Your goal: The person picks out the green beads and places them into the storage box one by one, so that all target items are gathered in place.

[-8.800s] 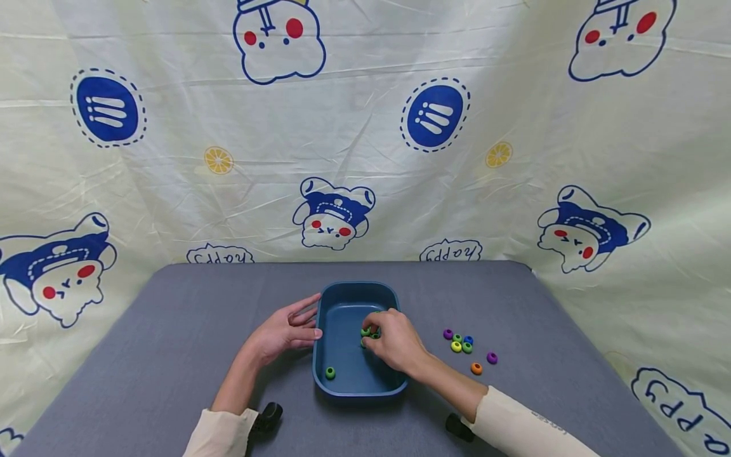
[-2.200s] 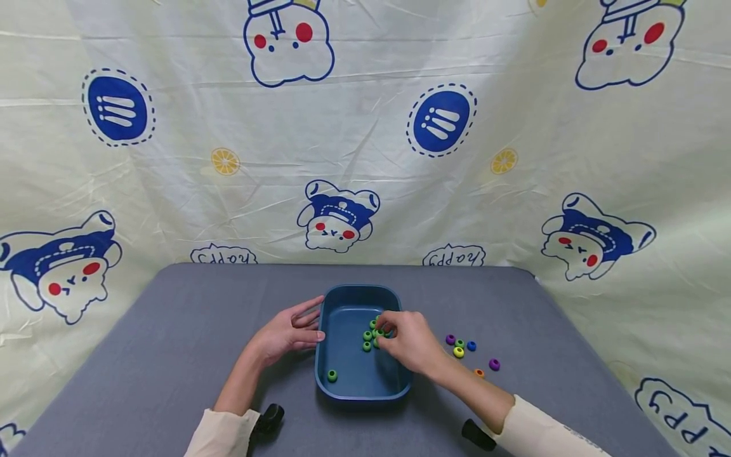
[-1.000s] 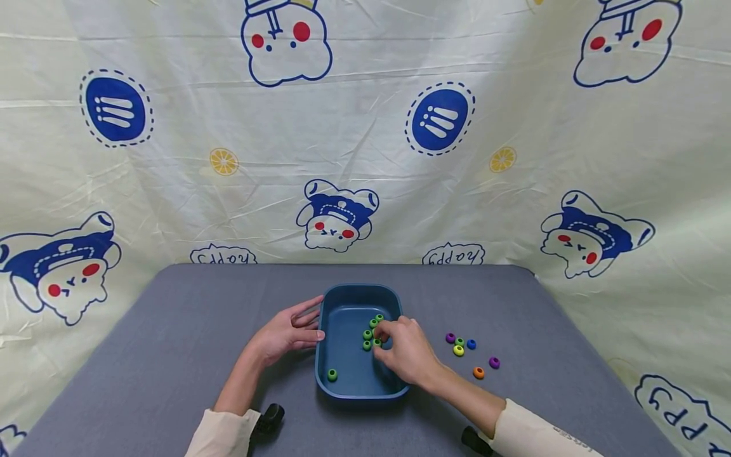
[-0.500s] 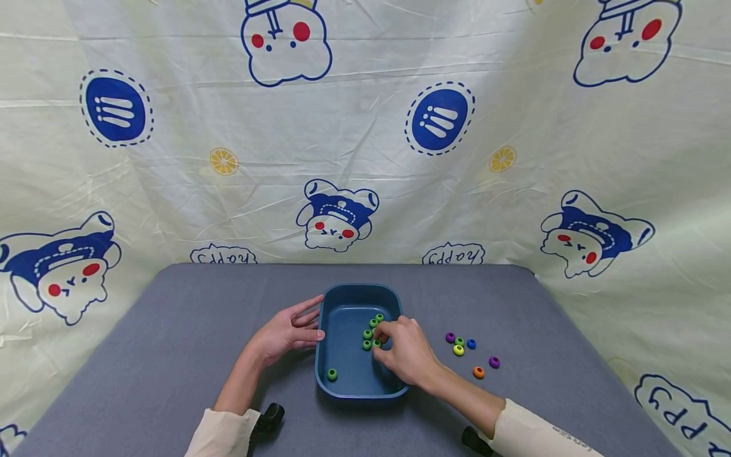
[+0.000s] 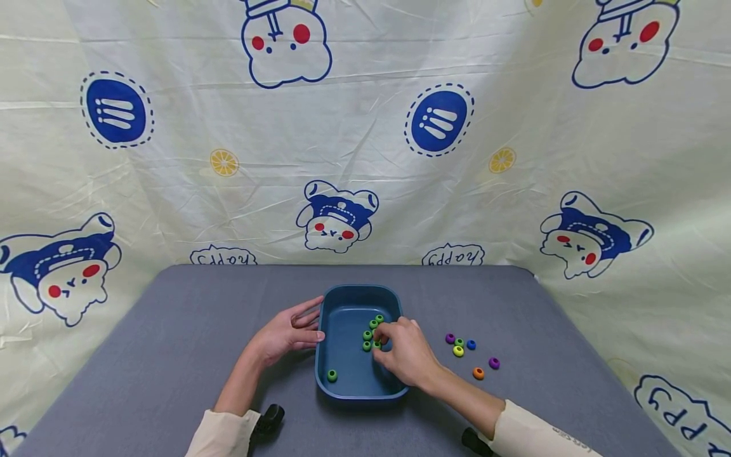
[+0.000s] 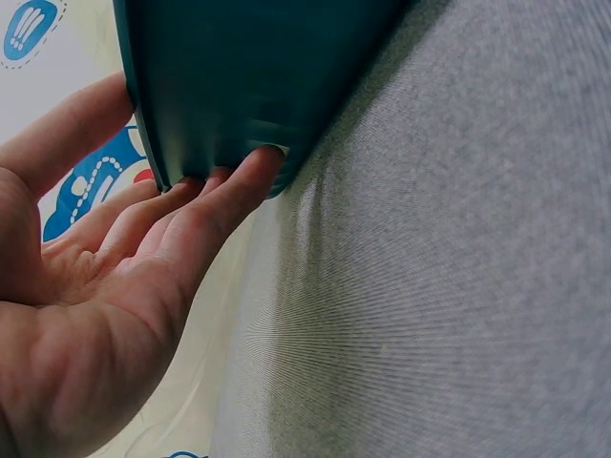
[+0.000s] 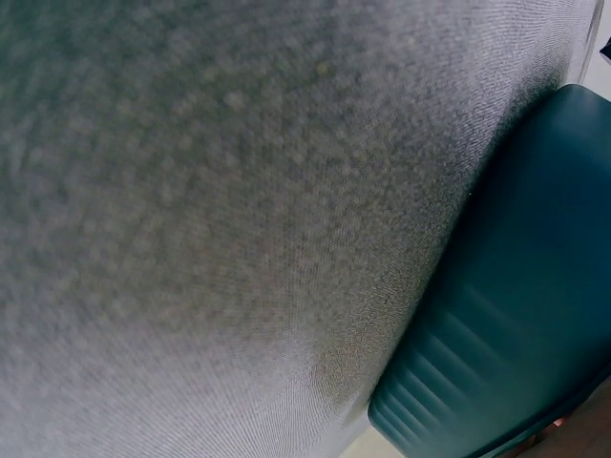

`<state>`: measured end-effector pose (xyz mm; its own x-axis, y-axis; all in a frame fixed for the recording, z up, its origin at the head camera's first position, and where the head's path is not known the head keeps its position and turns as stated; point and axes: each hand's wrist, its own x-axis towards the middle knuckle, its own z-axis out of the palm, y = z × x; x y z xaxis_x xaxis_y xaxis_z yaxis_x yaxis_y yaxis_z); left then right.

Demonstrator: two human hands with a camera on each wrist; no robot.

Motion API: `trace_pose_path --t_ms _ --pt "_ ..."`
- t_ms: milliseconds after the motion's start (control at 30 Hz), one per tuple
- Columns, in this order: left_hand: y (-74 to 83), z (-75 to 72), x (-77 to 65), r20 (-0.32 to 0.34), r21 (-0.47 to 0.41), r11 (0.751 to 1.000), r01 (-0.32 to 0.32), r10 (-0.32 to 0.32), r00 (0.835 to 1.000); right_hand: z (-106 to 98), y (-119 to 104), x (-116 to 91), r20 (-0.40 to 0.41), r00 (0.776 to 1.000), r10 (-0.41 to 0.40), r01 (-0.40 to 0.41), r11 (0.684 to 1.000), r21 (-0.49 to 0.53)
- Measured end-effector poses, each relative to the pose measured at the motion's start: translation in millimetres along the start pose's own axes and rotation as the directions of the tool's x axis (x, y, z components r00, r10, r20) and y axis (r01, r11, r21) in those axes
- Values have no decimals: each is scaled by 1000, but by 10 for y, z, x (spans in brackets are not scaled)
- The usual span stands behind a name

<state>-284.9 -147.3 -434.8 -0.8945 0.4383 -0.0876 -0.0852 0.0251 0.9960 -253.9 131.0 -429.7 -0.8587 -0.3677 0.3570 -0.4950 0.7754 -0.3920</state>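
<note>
A blue rectangular tray [image 5: 360,393] stands on the table, its left wall touched by the fingertips of my left hand [image 5: 285,333]. In the left wrist view the fingers of that hand [image 6: 124,258] stretch fairly straight against the tray's outer wall [image 6: 239,76]. My right hand [image 5: 408,352] reaches over the right rim, thumb and forefinger curled about a green bead [image 5: 377,345]. More green beads [image 5: 367,335] lie close by, and a lone green bead [image 5: 332,376] sits in the near left corner. The right wrist view shows mainly the tray's outer side [image 7: 506,286]; the fingertips are hidden there.
Right of the tray lie loose beads: a purple one [image 5: 450,338], a green one [image 5: 459,342], a yellow one [image 5: 458,351], a blue one [image 5: 471,344], an orange one [image 5: 478,373] and another purple bead [image 5: 493,363]. A printed cloth [image 5: 365,127] hangs behind the grey table [image 5: 228,292].
Since the oldest frame, one green bead has gone from the loose group on the right, and more green beads show inside the tray. Over the last second both hands have stayed almost still.
</note>
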Motion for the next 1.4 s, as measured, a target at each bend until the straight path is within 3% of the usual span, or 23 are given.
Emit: trace_pose_path --t_ms 900,1167,1400 --pt "4 -3 2 -11 2 1000 7 -7 1000 -17 -3 18 15 1000 14 -15 999 47" --pt "5 -14 3 -1 5 1000 6 -6 1000 -131 -10 52 32 999 28 -32 989 147" --pt "1 -10 13 1 0 1000 3 -3 1000 -312 23 86 12 996 90 -90 983 160"
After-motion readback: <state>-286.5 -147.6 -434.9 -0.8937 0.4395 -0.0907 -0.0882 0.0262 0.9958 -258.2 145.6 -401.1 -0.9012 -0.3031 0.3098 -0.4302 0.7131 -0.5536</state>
